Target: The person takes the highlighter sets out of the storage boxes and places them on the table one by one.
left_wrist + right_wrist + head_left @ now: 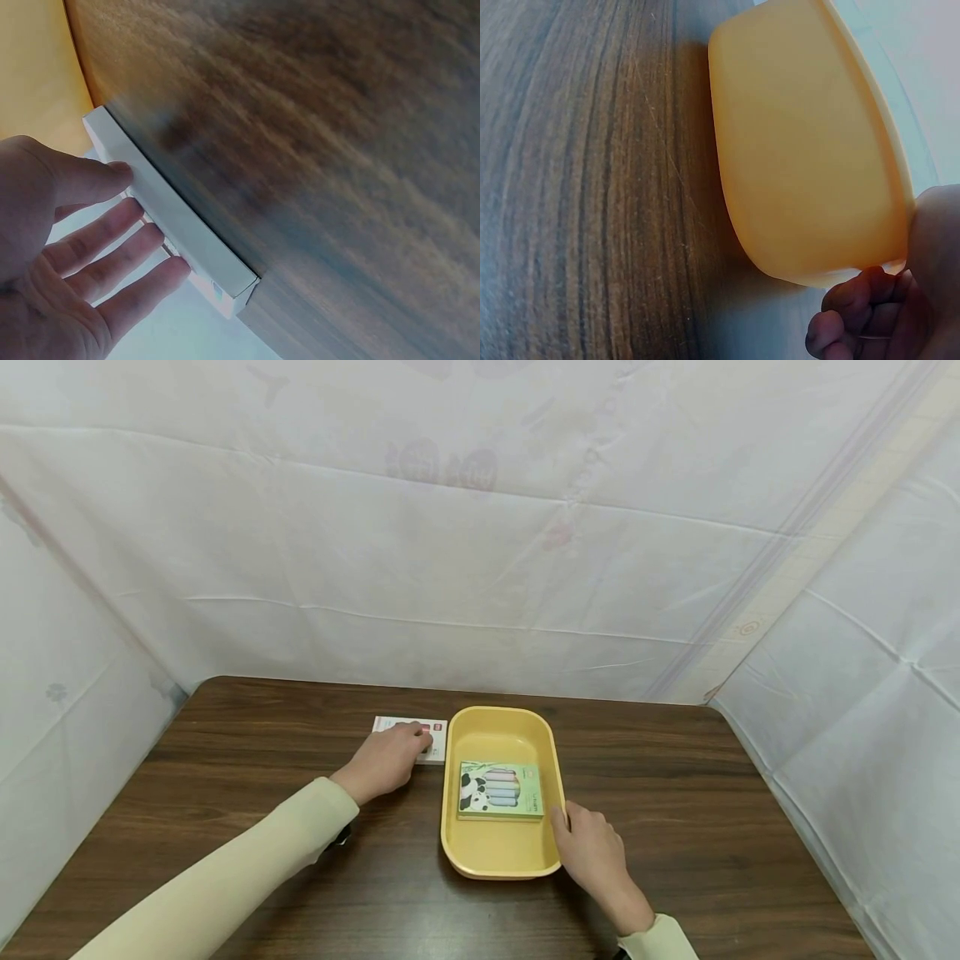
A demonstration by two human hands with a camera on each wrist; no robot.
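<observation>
A yellow plastic tray (504, 860) stands on the wooden table, holding a green box (500, 791) with a panda picture and pastel sticks shown on its front. My right hand (595, 850) grips the tray's right rim near the front corner, thumb over the edge. In the right wrist view, fingers (855, 296) curl by the tray's outer wall (802, 142). A flat white box (438, 752) with red print lies against the tray's left side. On it rests my left hand (386, 760); in the left wrist view its fingers extend over the box (176, 217), thumb at the edge.
The dark wooden table (697, 810) has rounded back corners. White patterned cloth (420, 552) hangs behind it and along both sides.
</observation>
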